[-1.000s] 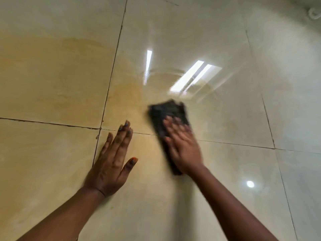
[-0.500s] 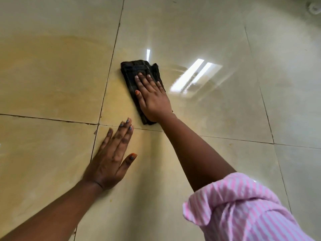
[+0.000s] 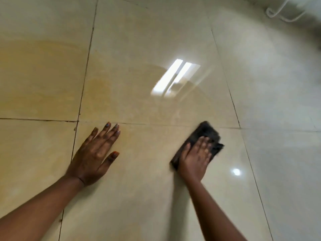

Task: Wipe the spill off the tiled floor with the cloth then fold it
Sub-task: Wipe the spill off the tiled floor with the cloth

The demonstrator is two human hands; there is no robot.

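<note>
A dark folded cloth lies flat on the glossy beige tiled floor, right of centre, just below a grout line. My right hand presses down on its near half, palm flat, fingers together; the cloth's far corner and right edge stick out beyond the fingers. My left hand rests flat on the floor to the left, fingers spread, holding nothing. A faint curved wet smear shows on the tile beyond the hands, under a bright window reflection.
Dark grout lines cross the floor between large tiles. A white cable or hook shape lies at the far right corner. A small light reflection glints right of my right hand.
My right hand has swept the cloth from the far tile back toward me and to the right, across the grout line. My left hand has stayed planted on the floor.
</note>
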